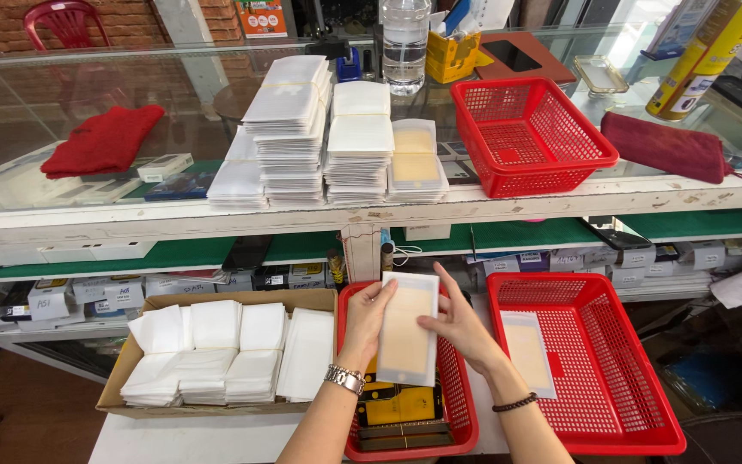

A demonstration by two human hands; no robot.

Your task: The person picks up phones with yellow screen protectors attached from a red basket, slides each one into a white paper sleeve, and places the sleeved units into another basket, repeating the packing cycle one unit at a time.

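White sleeve (pixel 407 327), flat and rectangular with a tan panel, stands upright at centre above a red basket (pixel 457 430). Left hand (pixel 369 320) grips its nine o'clock edge, fingers up; right hand (pixel 457 326) pinches the three o'clock edge.
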